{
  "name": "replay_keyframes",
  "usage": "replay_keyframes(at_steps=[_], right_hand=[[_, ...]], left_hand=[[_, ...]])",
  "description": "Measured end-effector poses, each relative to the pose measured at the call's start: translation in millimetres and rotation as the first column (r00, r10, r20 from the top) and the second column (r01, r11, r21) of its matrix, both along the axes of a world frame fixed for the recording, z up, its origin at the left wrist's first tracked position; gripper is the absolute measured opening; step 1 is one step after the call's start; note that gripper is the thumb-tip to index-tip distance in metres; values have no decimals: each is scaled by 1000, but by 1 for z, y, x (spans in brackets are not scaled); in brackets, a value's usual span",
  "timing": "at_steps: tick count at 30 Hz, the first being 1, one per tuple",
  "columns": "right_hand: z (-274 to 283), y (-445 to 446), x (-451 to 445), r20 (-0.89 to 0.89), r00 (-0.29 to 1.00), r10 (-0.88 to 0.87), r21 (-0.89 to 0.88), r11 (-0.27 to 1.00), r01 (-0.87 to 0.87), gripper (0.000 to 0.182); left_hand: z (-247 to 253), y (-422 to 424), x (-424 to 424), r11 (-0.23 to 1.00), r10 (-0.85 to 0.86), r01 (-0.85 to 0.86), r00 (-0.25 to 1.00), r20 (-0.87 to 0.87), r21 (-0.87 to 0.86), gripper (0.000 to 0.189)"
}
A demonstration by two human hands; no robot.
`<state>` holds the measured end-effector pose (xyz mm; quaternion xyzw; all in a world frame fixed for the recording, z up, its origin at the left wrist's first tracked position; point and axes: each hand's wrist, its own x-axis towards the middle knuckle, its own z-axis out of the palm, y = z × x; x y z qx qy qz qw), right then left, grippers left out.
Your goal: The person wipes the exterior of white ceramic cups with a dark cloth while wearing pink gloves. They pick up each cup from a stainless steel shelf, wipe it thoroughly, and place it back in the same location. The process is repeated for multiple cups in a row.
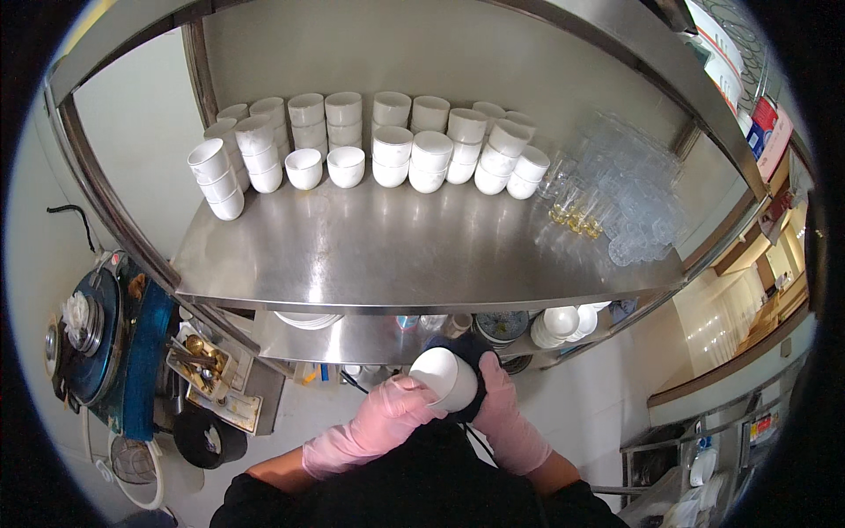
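Note:
A white cup (457,383) is held tilted in front of my body, below the edge of the steel shelf (396,257). My left hand (399,399), in a pink glove, grips the cup's rim side. In my right hand (496,393), also gloved in pink, a dark cloth (472,356) is pressed against the cup's far and right side. Several white cups (393,155) stand along the back of the shelf, many stacked two or three high. Two cups, one of them a single cup (345,167), sit unstacked near the stacks.
Clear glasses (627,185) crowd the shelf's right end. On the lower shelf are white plates (309,321) and stacked white bowls (561,323). To the left stand a utensil tray (201,363), a black bucket (210,441) and a white bucket (158,472). Steel posts (125,204) frame the shelving.

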<state>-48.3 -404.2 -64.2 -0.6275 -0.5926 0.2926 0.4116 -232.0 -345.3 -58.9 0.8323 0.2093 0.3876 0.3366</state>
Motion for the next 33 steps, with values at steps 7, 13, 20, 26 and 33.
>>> replay_keyframes(at_steps=[7,13,20,26,33], right_hand=[[7,15,-26,-893,189,-410,-438,887,-147,54],[2,14,-33,-911,101,-399,-405,913,-53,55],[1,10,-17,-878,350,-328,-396,907,-143,54],[32,31,26,-402,856,-326,-89,944,318,36],[-2,135,134,28,892,-452,422,814,399,41]], left_hand=[[-6,6,-7,970,9,18,994,-108,243,18],[4,15,-7,973,61,-6,971,-231,230,18],[-4,31,1,993,61,-30,961,-269,116,17],[15,49,19,921,211,-155,970,-124,357,19],[57,77,84,856,222,-134,968,-121,499,23]])
